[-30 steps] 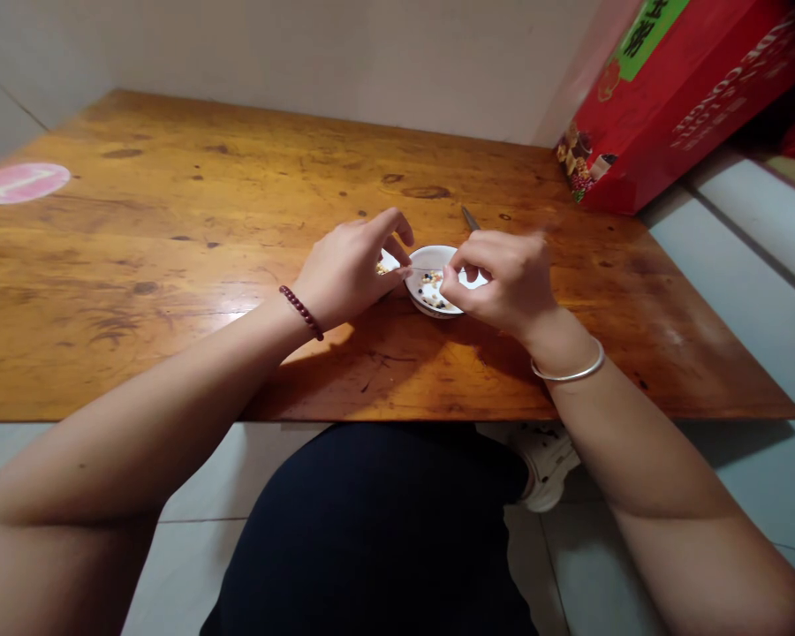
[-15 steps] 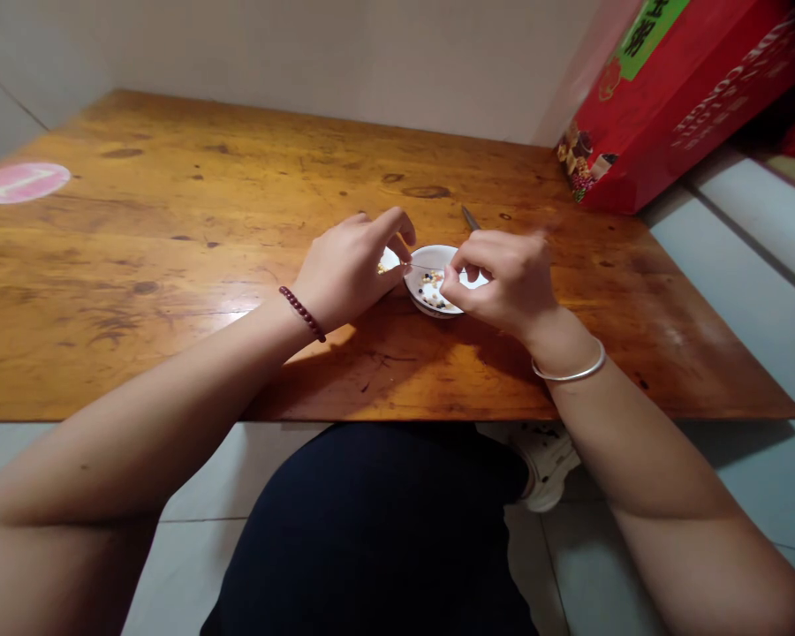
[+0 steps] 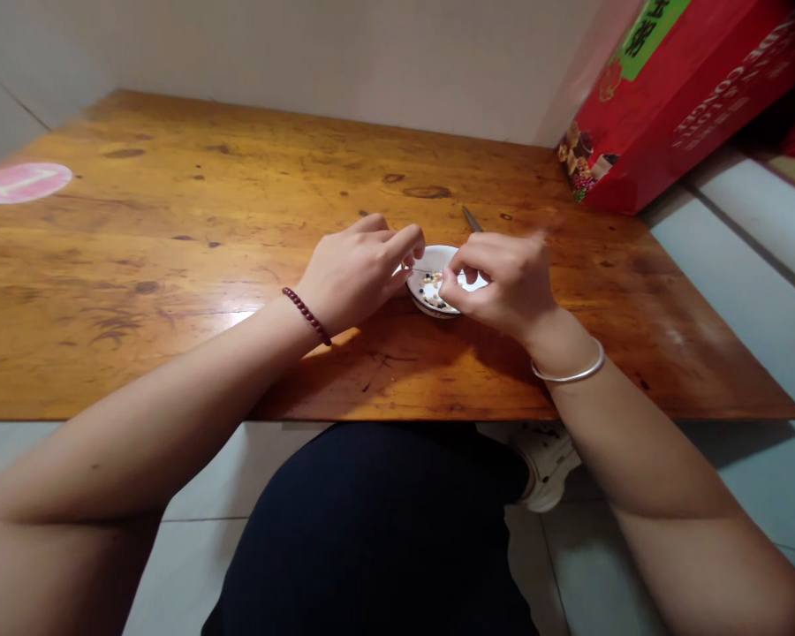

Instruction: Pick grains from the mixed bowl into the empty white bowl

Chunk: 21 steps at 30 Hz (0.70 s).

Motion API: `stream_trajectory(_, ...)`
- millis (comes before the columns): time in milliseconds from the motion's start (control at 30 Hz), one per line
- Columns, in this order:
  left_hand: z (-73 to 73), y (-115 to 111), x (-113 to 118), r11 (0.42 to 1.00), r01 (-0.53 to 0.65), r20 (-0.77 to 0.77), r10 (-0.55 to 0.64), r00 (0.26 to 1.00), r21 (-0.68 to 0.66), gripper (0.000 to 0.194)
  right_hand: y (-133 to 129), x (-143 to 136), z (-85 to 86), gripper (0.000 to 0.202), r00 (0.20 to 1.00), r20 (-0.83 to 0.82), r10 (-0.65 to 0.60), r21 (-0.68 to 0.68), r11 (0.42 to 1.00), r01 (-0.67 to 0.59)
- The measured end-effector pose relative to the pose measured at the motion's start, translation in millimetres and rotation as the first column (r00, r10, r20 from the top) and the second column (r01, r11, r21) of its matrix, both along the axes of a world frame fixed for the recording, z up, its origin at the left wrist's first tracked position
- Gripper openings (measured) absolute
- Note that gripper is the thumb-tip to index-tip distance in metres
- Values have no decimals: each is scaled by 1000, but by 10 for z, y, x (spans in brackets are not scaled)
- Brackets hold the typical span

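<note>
A thin dark thread runs between my two hands, over a small white bowl with a dark rim. My right hand is closed, pinching the thread between thumb and forefinger at the bowl's right side. On the left, my left hand has its thumb and fingertips drawn together at the thread's other end; any small thing between them is too tiny to make out. Several small beads, black, yellow and pale, lie inside the bowl. Part of the bowl is hidden by my right hand.
A dark pointed tool sticks out behind my right hand. The wooden table carries a pink oval sticker at far left. A large red box stands at the back right corner, against the wall.
My left hand has moved slightly right and its fingers have curled in, covering the second white dish seen behind it before. My right hand stays almost in place.
</note>
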<state>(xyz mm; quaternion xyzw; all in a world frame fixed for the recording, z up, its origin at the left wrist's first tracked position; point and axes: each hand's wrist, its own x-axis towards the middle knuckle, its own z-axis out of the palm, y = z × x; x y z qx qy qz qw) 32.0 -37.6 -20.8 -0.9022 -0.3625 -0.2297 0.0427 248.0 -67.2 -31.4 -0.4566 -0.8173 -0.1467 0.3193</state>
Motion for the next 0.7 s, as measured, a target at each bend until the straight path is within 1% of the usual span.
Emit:
stream_trajectory(167, 15, -9, 7, 999, 5, -5, -6, 1000, -40, 18, -13, -15, 11, 21, 1000, -5, 17, -4, 1000, -17)
stream_trajectory(700, -2, 1, 4, 999, -8, 22, 9, 1000, -47, 20, -22, -10, 21, 20, 1000, -15, 20, 20, 1000, -20)
